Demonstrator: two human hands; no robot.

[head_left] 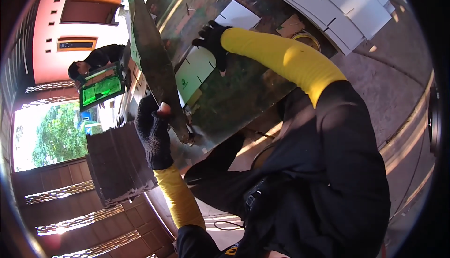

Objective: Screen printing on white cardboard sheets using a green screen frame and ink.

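My left hand [153, 133], in a black knit glove with a bare thumb tip, is closed around the near edge of a dark stained panel [157, 56]. The panel stands tilted on the work table [229, 110], its paler greenish side facing left. Right of it lies a flat white card sheet [196, 68] with slots and a green print, partly hidden by the panel. My right hand [213, 42], also black-gloved, is over the far end of that sheet with fingers spread. Whether it touches the sheet I cannot tell. Both forearms wear yellow sleeves.
Another white sheet [239, 14] lies farther back on the table. A stack of slotted white card sheets [328, 4] is at the far right, near a yellow tape roll [307, 41]. To the left, another person [96, 61] is beside a framed green screen [103, 87].
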